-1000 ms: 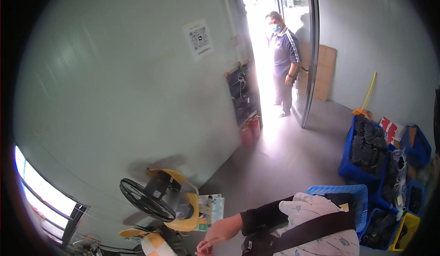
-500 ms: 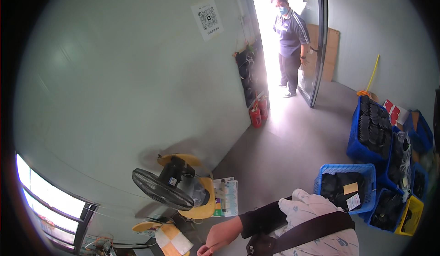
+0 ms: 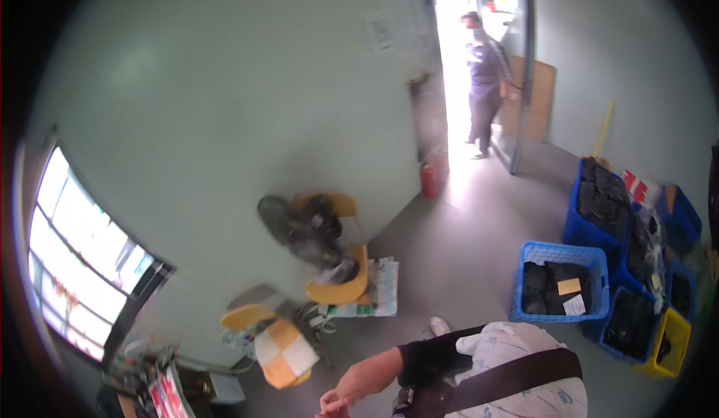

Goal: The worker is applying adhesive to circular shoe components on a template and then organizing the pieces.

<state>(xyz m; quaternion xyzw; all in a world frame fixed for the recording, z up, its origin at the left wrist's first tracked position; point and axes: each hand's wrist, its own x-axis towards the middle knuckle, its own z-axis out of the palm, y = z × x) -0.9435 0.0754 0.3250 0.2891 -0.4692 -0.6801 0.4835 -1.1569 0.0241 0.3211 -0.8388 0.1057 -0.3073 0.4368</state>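
My right arm comes in from the lower right, in a white patterned sleeve over a black one, with a dark strap [image 3: 517, 379] across it. The forearm is bare and bends left. My right hand [image 3: 335, 402] is at the lower edge with its fingers curled together. Whatever they may hold is hidden. A dark pouch [image 3: 423, 401] hangs beside the forearm. Nearest to the hand is a yellow chair [image 3: 278, 369] with a checked yellow-and-white cushion [image 3: 286, 350]. My left hand is out of the picture.
A black fan [image 3: 299, 231], blurred, stands on another yellow chair [image 3: 341, 291] by the wall. Crates hold black items: a light-blue crate [image 3: 558, 249], dark-blue crates, a yellow crate [image 3: 674, 347]. A person [image 3: 487, 81] is in the doorway beside a fire extinguisher [image 3: 429, 180].
The view has swung left, so more of the window and a cluttered table show at lower left. The person in the doorway has turned. My right arm hardly changes its pose.
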